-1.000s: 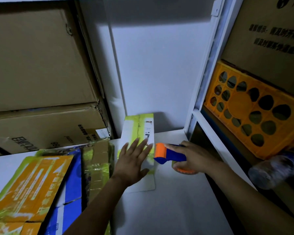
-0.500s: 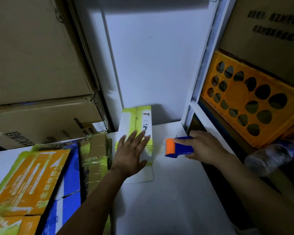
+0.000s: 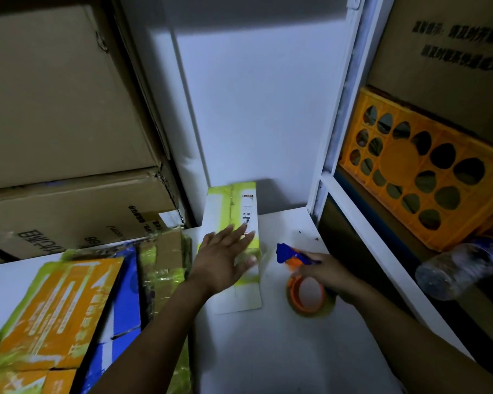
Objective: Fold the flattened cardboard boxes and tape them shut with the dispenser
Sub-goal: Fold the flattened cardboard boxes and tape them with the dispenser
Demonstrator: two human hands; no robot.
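White box (image 3: 230, 207) under flat left hand (image 3: 222, 258); right hand (image 3: 326, 273) grips dispenser (image 3: 285, 252).

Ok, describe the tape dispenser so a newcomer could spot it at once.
Start at the white table left of the orange crate. Near its right edge, the right hand grips the tape dispenser, just right of the white-and-green box under the left hand. It is the only blue-and-orange tool, carrying a roll of tape.

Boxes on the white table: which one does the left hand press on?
The small white box with yellow-green tape, near the back wall: the left hand lies flat on it. The orange-and-blue boxes lie piled at the left, untouched.
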